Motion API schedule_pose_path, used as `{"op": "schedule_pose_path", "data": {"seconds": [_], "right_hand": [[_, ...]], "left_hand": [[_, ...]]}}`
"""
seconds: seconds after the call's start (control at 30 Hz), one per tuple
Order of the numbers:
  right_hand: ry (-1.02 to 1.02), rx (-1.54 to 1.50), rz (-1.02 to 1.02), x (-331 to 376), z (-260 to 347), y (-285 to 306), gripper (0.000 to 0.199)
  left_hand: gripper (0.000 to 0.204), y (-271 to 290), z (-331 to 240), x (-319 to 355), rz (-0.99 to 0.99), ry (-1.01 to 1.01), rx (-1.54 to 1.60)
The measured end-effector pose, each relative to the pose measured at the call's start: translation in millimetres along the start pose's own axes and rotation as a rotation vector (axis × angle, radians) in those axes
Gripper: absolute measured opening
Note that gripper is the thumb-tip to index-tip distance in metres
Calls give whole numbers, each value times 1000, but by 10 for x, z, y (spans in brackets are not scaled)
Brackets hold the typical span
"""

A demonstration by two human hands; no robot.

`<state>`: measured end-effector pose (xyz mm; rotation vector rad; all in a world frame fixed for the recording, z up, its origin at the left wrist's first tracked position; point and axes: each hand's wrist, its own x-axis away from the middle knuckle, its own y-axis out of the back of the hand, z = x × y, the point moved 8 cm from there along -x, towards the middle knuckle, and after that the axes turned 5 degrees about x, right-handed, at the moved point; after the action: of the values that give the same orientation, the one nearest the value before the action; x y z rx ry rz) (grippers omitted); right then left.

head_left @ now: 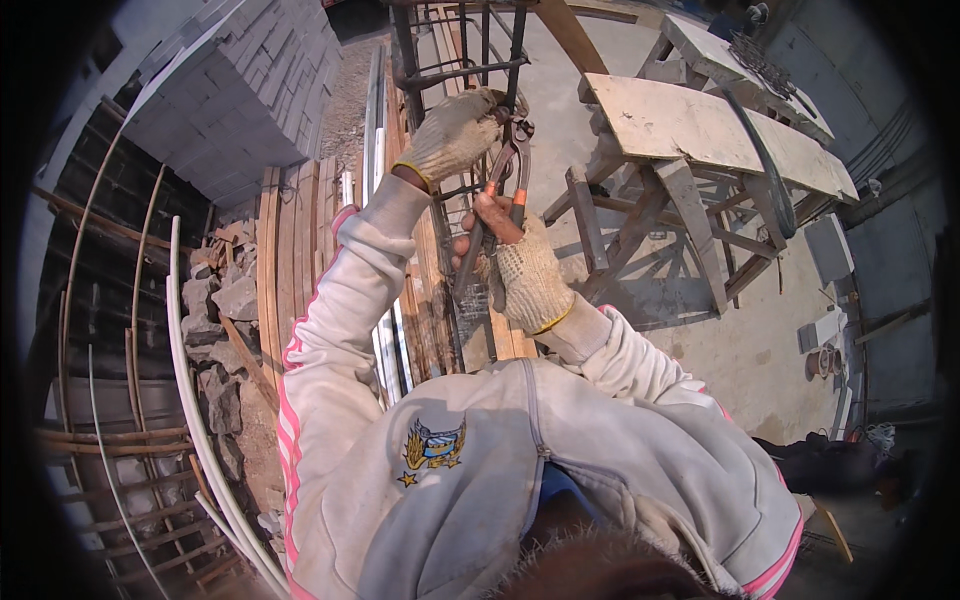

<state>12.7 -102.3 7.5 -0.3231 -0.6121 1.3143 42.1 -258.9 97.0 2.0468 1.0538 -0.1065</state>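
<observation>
Long-handled pincers with orange on the handles are held in my right hand, which wears a knitted glove with bare fingertips. The jaws point up and away, against a vertical bar of a steel rebar cage. Just left of the jaws, my gloved left hand is closed at the same bar, its fingers bent round there. Whether a thin wire is also between those fingers is too small to tell. Part of the cage is hidden behind both hands.
Timber planks and white pipes run along the left, beside broken rubble. Pale blocks are stacked at the far left. A rough wooden trestle table stands at the right, with a dark hose draped over it.
</observation>
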Motion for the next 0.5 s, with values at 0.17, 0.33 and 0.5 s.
{"op": "schedule_pose_path", "data": {"seconds": [0.17,0.33,0.5], "right_hand": [[124,21,23,-53,-34,-31,29],[-56,199,201,17,289,648,38],[-228,201,486,-214,440,1119,48]], "left_hand": [[41,-31,110,-16,9,-52,3],[31,34,-541,379,-116,53,-357],[58,-325,-397,751,-392,180,-19]]}}
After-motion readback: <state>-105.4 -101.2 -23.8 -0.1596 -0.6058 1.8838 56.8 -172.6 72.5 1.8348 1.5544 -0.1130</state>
